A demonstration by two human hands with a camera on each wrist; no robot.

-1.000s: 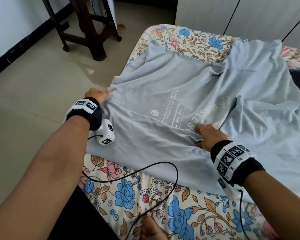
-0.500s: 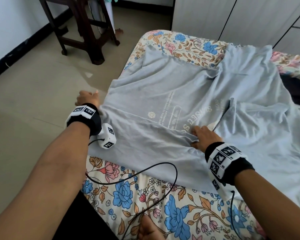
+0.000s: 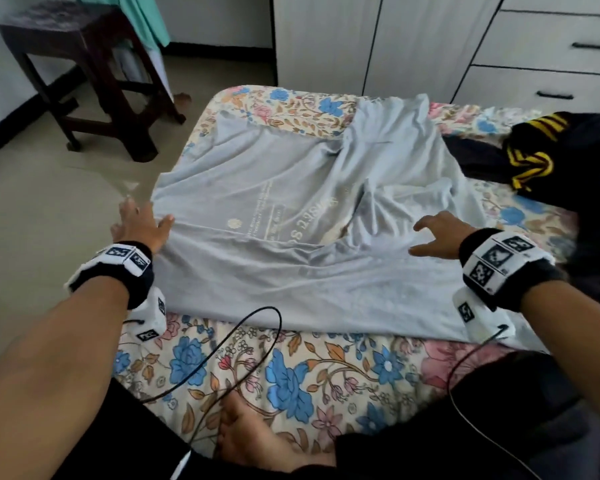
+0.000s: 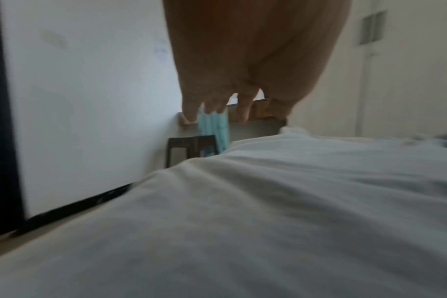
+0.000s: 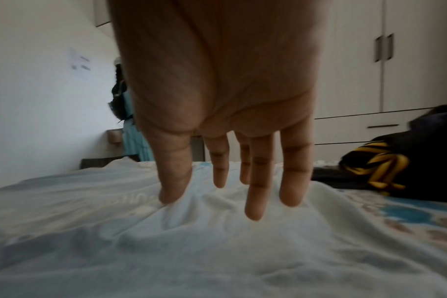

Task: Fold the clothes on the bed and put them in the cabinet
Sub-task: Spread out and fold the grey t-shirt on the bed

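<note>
While the floral-print bed (image 3: 302,375) fills most of the head view, the pale grey-blue cotton T-shirt (image 3: 291,237) lies spread across it, printed side up, its near portion folded over into a flat band and its far right part rumpled into ridges. It stretches between the two hands, reaching the bed's left edge on one side and running under the right wrist on the other. Behind the bed stands the white cabinet with tall doors and black-handled drawers (image 3: 430,46). Off to the right, on the bed just past the T-shirt, sits a heap of black fabric with yellow stripes (image 3: 534,157), touching neither hand. On the floor to the left is a dark wooden stool (image 3: 84,81), with a teal cloth (image 3: 146,19) hanging beside it.

Now the left hand (image 3: 141,226): fingers straight and spread, it sits at the T-shirt's left edge, thumb against the fabric where the fold line meets the bed's side, the other fingers reaching out past the edge. It grips nothing. The right hand (image 3: 437,237) hangs over the T-shirt's right half, fingers spread and loosely extended downward, holding nothing; in the wrist view its thumb tip meets the cloth while the other fingertips (image 5: 253,209) look just clear of it.
</note>
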